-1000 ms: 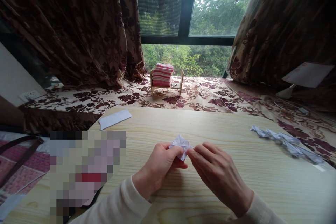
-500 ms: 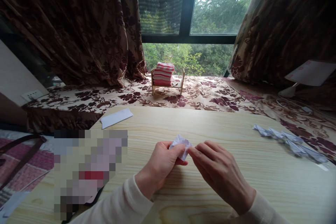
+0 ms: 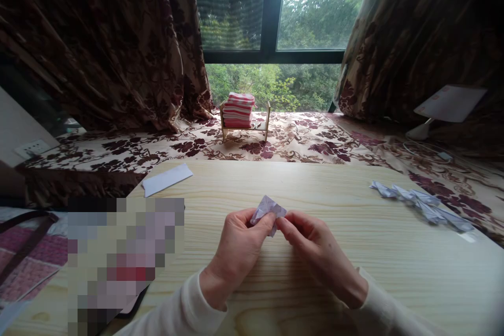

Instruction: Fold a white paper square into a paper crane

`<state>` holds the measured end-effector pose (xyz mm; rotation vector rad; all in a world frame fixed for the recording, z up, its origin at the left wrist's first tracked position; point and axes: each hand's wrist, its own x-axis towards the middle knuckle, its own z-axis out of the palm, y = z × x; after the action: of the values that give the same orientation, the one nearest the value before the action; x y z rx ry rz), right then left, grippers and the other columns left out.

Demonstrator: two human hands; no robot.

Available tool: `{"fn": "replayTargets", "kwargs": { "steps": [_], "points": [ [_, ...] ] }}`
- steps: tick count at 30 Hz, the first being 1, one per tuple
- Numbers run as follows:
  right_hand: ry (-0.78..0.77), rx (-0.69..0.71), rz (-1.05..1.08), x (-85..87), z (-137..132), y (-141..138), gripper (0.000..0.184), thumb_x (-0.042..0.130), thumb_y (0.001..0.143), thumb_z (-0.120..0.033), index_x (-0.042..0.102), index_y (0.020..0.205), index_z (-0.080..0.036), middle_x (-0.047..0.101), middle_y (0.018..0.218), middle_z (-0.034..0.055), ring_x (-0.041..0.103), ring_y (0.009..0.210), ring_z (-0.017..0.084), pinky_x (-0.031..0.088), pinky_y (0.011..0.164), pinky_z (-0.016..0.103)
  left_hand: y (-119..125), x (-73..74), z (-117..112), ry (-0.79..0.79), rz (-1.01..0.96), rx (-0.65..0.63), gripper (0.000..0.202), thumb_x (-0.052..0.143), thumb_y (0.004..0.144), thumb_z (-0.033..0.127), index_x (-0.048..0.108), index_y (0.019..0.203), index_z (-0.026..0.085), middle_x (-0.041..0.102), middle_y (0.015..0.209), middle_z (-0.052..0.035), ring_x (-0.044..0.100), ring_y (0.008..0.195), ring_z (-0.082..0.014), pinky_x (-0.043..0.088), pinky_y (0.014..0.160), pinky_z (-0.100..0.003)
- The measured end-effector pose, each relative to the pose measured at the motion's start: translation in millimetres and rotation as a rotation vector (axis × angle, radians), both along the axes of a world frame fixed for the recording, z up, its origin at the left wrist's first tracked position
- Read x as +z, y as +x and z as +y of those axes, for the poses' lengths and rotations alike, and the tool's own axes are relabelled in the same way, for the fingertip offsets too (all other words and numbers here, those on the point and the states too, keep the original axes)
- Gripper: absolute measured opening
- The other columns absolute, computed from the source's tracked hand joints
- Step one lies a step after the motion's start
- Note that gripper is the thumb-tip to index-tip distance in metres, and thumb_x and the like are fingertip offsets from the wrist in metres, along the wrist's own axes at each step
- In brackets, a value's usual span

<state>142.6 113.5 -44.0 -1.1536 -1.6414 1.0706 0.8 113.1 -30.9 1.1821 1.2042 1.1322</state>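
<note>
A small folded piece of white paper is held just above the wooden table, in the middle of the view. My left hand pinches it, with the thumb lying across its front. At the paper's right corner, my right hand grips the edge between thumb and curled fingers. Creases run over the paper, and one corner points up. The fingers behind it are mostly hidden.
Several folded paper pieces lie in a row at the table's right. A flat white paper strip rests at the far left edge. A blurred-out object is at left. Behind stands a small rack with folded striped cloths; a lamp is at right.
The paper has turned in my hands, so its outline is now wider at the top. My right hand's fingers have curled in closer. The whole view has shifted slightly.
</note>
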Motion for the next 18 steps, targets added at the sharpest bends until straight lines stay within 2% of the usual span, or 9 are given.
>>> {"fn": "replayTargets", "kwargs": {
  "steps": [5, 9, 15, 17, 18],
  "points": [
    [0.025, 0.033, 0.075, -1.0, -0.3, 0.5, 0.033, 0.053, 0.087, -0.043, 0.065, 0.072, -0.016, 0.060, 0.066, 0.0019, 0.052, 0.064, 0.015, 0.045, 0.063, 0.026, 1.5, 2.3, -0.7, -0.047, -0.075, 0.000, 0.024, 0.065, 0.074, 0.032, 0.068, 0.067, 0.010, 0.061, 0.063, -0.0029, 0.052, 0.065, -0.0144, 0.040, 0.064, -0.026],
    [0.047, 0.001, 0.116, -1.1, -2.0, -1.3, 0.032, 0.053, 0.087, -0.042, 0.067, 0.075, -0.016, 0.064, 0.070, 0.0035, 0.057, 0.069, 0.017, 0.047, 0.067, 0.028, 2.2, 4.8, -1.7, -0.069, -0.115, -0.016, 0.022, 0.065, 0.073, 0.031, 0.068, 0.068, 0.010, 0.062, 0.065, -0.0033, 0.052, 0.067, -0.0142, 0.040, 0.067, -0.025],
    [0.029, 0.002, 0.082, 1.1, -1.5, -3.5, 0.032, 0.050, 0.087, -0.038, 0.066, 0.072, -0.015, 0.060, 0.064, 0.0012, 0.055, 0.064, 0.015, 0.044, 0.060, 0.025, 2.2, 2.4, -1.5, -0.070, -0.121, -0.007, 0.025, 0.064, 0.075, 0.036, 0.068, 0.070, 0.012, 0.061, 0.064, -0.0023, 0.051, 0.066, -0.0141, 0.040, 0.067, -0.026],
    [0.016, 0.021, -0.001, 0.9, 0.6, 0.5, 0.031, 0.049, 0.087, -0.033, 0.064, 0.067, -0.015, 0.054, 0.056, -0.0011, 0.051, 0.056, 0.013, 0.041, 0.053, 0.023, 1.5, 1.0, 0.2, -0.071, -0.117, 0.009, 0.024, 0.064, 0.074, 0.035, 0.065, 0.065, 0.012, 0.061, 0.063, -0.0019, 0.050, 0.065, -0.0135, 0.039, 0.066, -0.025],
    [0.059, 0.001, -0.059, 0.8, 1.9, 3.6, 0.030, 0.049, 0.087, -0.030, 0.062, 0.065, -0.016, 0.052, 0.054, -0.0019, 0.049, 0.053, 0.012, 0.039, 0.051, 0.023, 1.0, 0.4, 1.2, -0.076, -0.108, 0.023, 0.024, 0.064, 0.073, 0.034, 0.063, 0.062, 0.013, 0.060, 0.062, -0.0015, 0.049, 0.064, -0.0130, 0.038, 0.064, -0.024]
  ]
}}
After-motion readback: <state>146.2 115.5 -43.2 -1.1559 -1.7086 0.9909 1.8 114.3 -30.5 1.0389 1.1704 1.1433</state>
